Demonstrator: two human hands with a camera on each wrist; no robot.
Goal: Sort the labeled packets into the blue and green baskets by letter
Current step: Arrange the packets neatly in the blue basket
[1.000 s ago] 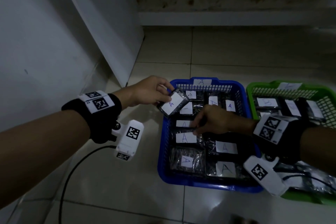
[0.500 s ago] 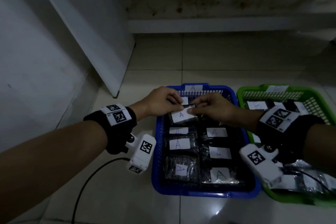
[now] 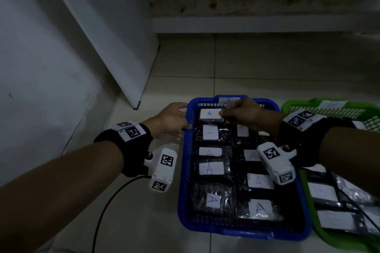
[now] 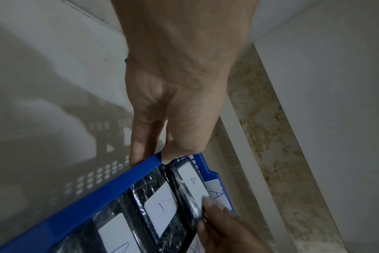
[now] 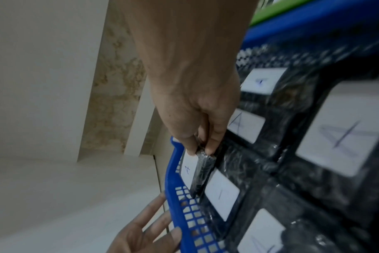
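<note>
noted packet marked a (image 3: 209, 114) in far left corner of blue basket (image 3: 236, 232), edge pinched by right hand (image 3: 246, 113). found left hand (image 3: 170, 119), fingers near straight, braced against its left rim. advised seating flat, label up, before release.

green basket (image 3: 296, 103) — cut off right | packet labels (image 3: 322, 192) — letters unreadable
</note>
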